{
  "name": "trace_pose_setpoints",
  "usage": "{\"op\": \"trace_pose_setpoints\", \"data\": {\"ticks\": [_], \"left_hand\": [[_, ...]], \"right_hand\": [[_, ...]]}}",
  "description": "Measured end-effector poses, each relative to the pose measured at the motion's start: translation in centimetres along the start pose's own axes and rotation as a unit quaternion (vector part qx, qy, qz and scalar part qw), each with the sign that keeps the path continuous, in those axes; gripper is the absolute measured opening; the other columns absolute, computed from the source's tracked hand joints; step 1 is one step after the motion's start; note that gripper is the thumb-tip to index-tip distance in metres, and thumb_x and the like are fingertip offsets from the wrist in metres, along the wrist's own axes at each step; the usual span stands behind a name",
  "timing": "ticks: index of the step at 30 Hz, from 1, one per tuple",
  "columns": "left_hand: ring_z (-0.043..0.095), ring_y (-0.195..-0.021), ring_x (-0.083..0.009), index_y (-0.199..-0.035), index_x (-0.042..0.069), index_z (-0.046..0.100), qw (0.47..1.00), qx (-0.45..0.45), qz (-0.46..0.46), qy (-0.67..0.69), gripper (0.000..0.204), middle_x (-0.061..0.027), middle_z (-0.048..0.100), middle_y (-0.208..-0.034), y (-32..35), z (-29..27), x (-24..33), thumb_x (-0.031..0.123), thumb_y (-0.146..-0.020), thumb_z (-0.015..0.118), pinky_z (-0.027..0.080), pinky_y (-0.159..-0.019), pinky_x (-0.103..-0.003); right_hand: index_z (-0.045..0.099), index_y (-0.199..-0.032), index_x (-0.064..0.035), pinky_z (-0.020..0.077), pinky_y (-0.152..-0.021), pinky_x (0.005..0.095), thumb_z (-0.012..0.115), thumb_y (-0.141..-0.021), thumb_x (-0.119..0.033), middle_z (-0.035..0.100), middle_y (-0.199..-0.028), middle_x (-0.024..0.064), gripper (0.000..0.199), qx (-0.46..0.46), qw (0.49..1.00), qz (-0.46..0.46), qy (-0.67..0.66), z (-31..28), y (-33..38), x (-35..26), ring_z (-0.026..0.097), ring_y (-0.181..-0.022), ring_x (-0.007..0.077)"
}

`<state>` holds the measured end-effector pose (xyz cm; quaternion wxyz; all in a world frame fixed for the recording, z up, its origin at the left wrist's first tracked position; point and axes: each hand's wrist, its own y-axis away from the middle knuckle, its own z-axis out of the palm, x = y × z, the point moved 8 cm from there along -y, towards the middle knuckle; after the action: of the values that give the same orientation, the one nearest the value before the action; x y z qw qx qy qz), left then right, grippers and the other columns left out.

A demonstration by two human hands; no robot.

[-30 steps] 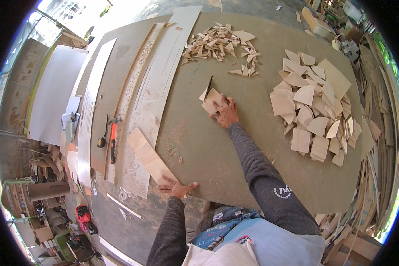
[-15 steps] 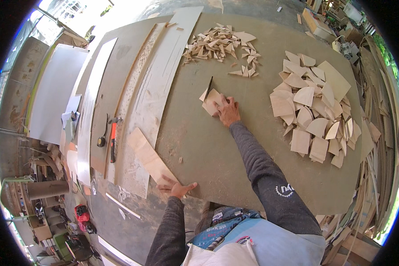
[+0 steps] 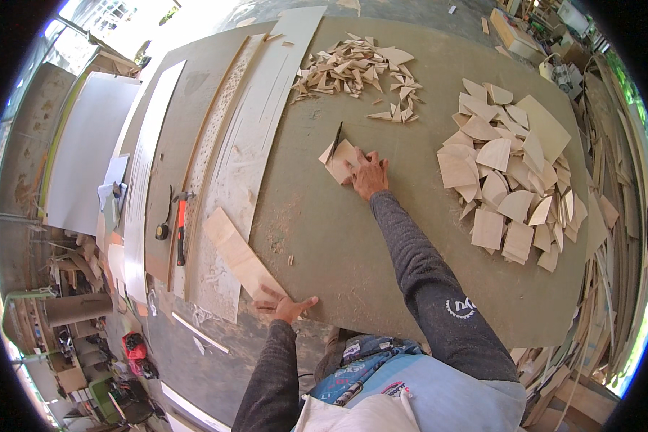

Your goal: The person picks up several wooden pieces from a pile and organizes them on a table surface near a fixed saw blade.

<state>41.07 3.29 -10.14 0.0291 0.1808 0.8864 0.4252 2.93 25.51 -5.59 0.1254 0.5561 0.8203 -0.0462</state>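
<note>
My right hand (image 3: 370, 176) is closed at the right edge of a small plywood piece (image 3: 333, 167) on the table, fingers bent against it. Across that piece's upper corner lies a thin, dark, pointed tool (image 3: 337, 138); its exact kind is too small to make out. Near the table's front edge, my left hand (image 3: 288, 308) rests with fingers spread, touching the lower end of a plywood strip (image 3: 236, 248). This strip lies slanted, partly over a long pale board (image 3: 266, 122).
Small wooden offcuts (image 3: 353, 68) are heaped at the far side. To the right sits a larger pile of curved and square plywood pieces (image 3: 497, 155). A hammer (image 3: 181, 230) with an orange handle and a tape measure (image 3: 162, 231) lie on the left.
</note>
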Motion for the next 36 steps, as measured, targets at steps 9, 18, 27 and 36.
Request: {"op": "trace_pose_setpoints", "data": {"ticks": [9,18,27,36], "left_hand": [[-0.031,-0.127,-0.0660,-0.139,-0.001,-0.036,0.999,0.017,0.012,-0.044,0.173,-0.0520,-0.033,-0.133,0.5,-0.4,0.5,0.075,-0.041,0.085,-0.008,-0.103,-0.074],[-0.040,-0.124,-0.0613,-0.136,0.007,-0.044,1.000,0.005,0.004,0.003,0.174,-0.0466,-0.044,-0.130,-0.4,0.4,-0.4,0.064,-0.043,0.092,-0.012,-0.102,-0.074],[-0.029,-0.126,-0.0682,-0.139,-0.002,-0.036,0.999,0.020,0.019,-0.033,0.175,-0.0544,-0.031,-0.132,1.0,-0.5,0.6,0.079,-0.039,0.083,-0.011,-0.100,-0.075],[-0.029,-0.127,-0.0673,-0.140,0.002,-0.037,1.000,0.003,0.001,-0.021,0.175,-0.0514,-0.033,-0.134,0.4,-0.2,0.3,0.075,-0.038,0.085,-0.004,-0.102,-0.076]], "right_hand": [[0.065,-0.126,-0.0348,0.0355,-0.105,0.0601,0.067,-0.084,-0.046,0.046,-0.141,0.0022,0.044,0.011,1.000,0.018,-0.011,0.1,-2.2,1.0,0.042,-0.120,0.0286],[0.069,-0.121,-0.0323,0.0363,-0.100,0.0494,0.067,-0.084,-0.044,0.045,-0.147,0.0006,0.039,0.017,0.999,-0.018,-0.023,1.1,-6.2,4.1,0.042,-0.113,0.0277],[0.069,-0.122,-0.0314,0.0356,-0.101,0.0424,0.070,-0.081,-0.045,0.046,-0.149,0.0031,0.044,0.086,0.992,-0.075,-0.061,3.3,-1.2,1.8,0.040,-0.113,0.0273],[0.069,-0.121,-0.0310,0.0376,-0.099,0.0444,0.070,-0.082,-0.038,0.045,-0.148,0.0030,0.039,0.089,0.991,-0.074,-0.063,3.2,-0.3,1.4,0.040,-0.113,0.0283]]}}
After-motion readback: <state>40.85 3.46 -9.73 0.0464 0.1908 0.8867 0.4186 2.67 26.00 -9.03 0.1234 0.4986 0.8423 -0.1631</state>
